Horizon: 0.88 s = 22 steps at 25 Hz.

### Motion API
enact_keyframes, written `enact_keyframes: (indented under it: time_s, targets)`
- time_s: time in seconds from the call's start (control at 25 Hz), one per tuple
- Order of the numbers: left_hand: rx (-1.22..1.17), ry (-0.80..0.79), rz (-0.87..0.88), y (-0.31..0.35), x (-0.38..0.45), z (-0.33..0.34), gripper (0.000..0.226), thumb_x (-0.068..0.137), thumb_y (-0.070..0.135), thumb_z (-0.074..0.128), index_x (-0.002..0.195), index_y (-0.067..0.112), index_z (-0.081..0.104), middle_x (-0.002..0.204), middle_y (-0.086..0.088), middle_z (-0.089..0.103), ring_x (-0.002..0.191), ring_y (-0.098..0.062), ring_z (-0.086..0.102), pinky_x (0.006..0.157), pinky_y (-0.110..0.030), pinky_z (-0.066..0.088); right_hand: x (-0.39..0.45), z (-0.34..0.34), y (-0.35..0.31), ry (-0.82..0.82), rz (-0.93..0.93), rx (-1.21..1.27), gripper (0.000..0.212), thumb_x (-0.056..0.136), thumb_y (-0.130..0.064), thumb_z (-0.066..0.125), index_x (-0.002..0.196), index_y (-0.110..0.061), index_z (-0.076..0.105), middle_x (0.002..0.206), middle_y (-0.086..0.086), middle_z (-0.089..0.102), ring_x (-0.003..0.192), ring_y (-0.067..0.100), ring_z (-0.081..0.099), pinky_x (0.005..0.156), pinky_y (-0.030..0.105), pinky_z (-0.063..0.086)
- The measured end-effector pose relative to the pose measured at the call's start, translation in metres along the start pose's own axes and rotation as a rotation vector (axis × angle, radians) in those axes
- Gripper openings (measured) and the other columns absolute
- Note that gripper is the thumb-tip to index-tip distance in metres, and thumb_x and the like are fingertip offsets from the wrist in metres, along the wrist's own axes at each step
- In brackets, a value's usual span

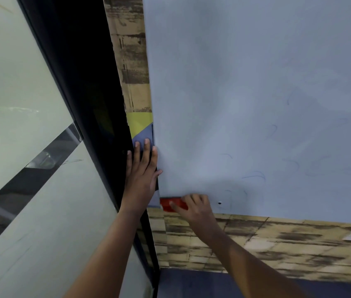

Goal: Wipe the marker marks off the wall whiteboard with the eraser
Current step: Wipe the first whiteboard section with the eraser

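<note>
One red eraser (173,203), a flat block, sits pressed against the wall whiteboard (256,93) at its lower left corner. The right hand (196,208) grips it, fingers curled over its top and thumb along its face. Faint blue marker marks (254,176) linger across the board's lower right area. The left hand (142,171) lies flat with straight fingers along the board's left edge, beside a black frame (88,93).

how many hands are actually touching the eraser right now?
1. The right hand grips the red eraser at the whiteboard's bottom-left corner. The left hand lies flat on the wall beside the board's left edge, off the eraser.
</note>
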<state>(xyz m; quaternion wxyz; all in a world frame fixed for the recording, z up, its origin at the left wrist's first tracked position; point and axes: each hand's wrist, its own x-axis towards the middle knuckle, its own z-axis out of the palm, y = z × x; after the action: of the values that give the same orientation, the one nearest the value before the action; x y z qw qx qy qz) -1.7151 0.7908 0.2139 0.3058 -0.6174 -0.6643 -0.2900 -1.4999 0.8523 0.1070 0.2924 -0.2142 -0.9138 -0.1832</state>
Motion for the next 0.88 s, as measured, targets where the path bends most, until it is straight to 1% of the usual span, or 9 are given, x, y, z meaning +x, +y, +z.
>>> enact_keyframes:
  time_s: [0.04, 0.12, 0.2, 0.32, 0.48, 0.6, 0.72, 0.8, 0.88]
  targets:
    - [0.005, 0.001, -0.001, 0.0, 0.0, 0.0, 0.068, 0.104, 0.029, 0.047, 0.161, 0.001, 0.023, 0.172, -0.015, 0.01, 0.163, -0.024, -0.018, 0.13, -0.051, 0.0, -0.011, 0.004, 0.003, -0.04, -0.044, -0.031, 0.037, 0.09, -0.015, 0.053, 0.119, -0.031, 0.071, 0.092, 0.004, 0.065, 0.078, 0.024, 0.059, 0.069, 0.036, 0.049]
    - [0.015, 0.005, -0.002, 0.0, -0.001, 0.001, 0.067, 0.104, 0.029, 0.048, 0.161, 0.0, 0.025, 0.171, -0.016, 0.013, 0.164, -0.025, -0.017, 0.13, -0.052, 0.0, -0.028, 0.007, 0.012, -0.094, -0.085, -0.084, 0.03, 0.084, -0.019, 0.061, 0.109, -0.032, 0.073, 0.09, 0.002, 0.066, 0.076, 0.022, 0.059, 0.067, 0.036, 0.053]
    - [0.018, 0.011, -0.006, 0.0, -0.002, 0.003, 0.067, 0.105, 0.03, 0.047, 0.16, 0.0, 0.025, 0.173, -0.011, 0.006, 0.164, -0.025, -0.017, 0.13, -0.052, 0.001, -0.038, 0.004, 0.022, -0.129, -0.079, -0.086, 0.039, 0.077, -0.017, 0.073, 0.114, -0.031, 0.071, 0.092, 0.003, 0.065, 0.078, 0.023, 0.062, 0.069, 0.038, 0.054]
    - [0.012, 0.003, -0.023, 0.003, -0.005, 0.007, 0.066, 0.106, 0.028, 0.046, 0.161, 0.001, 0.023, 0.176, -0.011, -0.002, 0.165, -0.027, -0.013, 0.131, -0.051, 0.001, -0.036, -0.01, 0.031, -0.048, 0.086, -0.007, 0.052, 0.083, -0.012, 0.075, 0.131, -0.028, 0.062, 0.101, 0.006, 0.063, 0.088, 0.027, 0.059, 0.076, 0.042, 0.048]
    - [0.034, -0.002, -0.12, 0.017, -0.012, 0.011, 0.07, 0.107, 0.024, 0.051, 0.165, 0.001, 0.017, 0.174, -0.02, 0.011, 0.161, -0.041, 0.01, 0.13, -0.059, 0.015, -0.006, -0.014, 0.025, 0.148, 0.396, 0.096, 0.041, 0.094, -0.034, 0.072, 0.133, -0.03, 0.059, 0.11, 0.005, 0.06, 0.098, 0.024, 0.053, 0.08, 0.04, 0.042]
    - [-0.053, 0.02, -0.229, 0.039, -0.016, 0.008, 0.077, 0.107, 0.02, 0.056, 0.168, 0.003, 0.012, 0.173, -0.031, 0.01, 0.163, -0.042, 0.008, 0.128, -0.065, 0.021, -0.018, -0.004, 0.012, 0.096, 0.239, 0.0, 0.03, 0.094, -0.017, 0.066, 0.122, -0.029, 0.068, 0.102, 0.007, 0.066, 0.089, 0.027, 0.06, 0.078, 0.041, 0.05]
    - [-0.035, 0.058, -0.084, 0.059, -0.019, 0.01, 0.075, 0.108, 0.019, 0.059, 0.167, 0.001, 0.016, 0.172, -0.032, 0.01, 0.163, -0.043, 0.008, 0.126, -0.068, 0.023, -0.046, 0.003, 0.013, 0.002, 0.127, -0.111, 0.03, 0.098, -0.011, 0.049, 0.099, -0.029, 0.073, 0.094, 0.005, 0.07, 0.082, 0.026, 0.066, 0.078, 0.043, 0.057]
    - [-0.015, 0.043, 0.013, 0.07, -0.017, 0.012, 0.075, 0.108, 0.019, 0.06, 0.166, 0.001, 0.017, 0.174, -0.028, 0.008, 0.163, -0.045, 0.011, 0.128, -0.067, 0.021, -0.057, 0.005, 0.018, -0.032, 0.147, -0.132, 0.022, 0.089, -0.013, 0.058, 0.095, -0.029, 0.071, 0.091, 0.005, 0.068, 0.082, 0.026, 0.065, 0.078, 0.042, 0.056]
    - [0.008, -0.011, 0.039, 0.08, -0.016, 0.015, 0.078, 0.105, 0.019, 0.066, 0.164, -0.002, 0.02, 0.173, -0.028, 0.009, 0.16, -0.046, 0.015, 0.127, -0.066, 0.025, -0.072, 0.006, 0.025, -0.057, 0.203, -0.109, 0.023, 0.086, -0.014, 0.061, 0.101, -0.027, 0.071, 0.095, 0.006, 0.067, 0.087, 0.028, 0.064, 0.08, 0.043, 0.054]
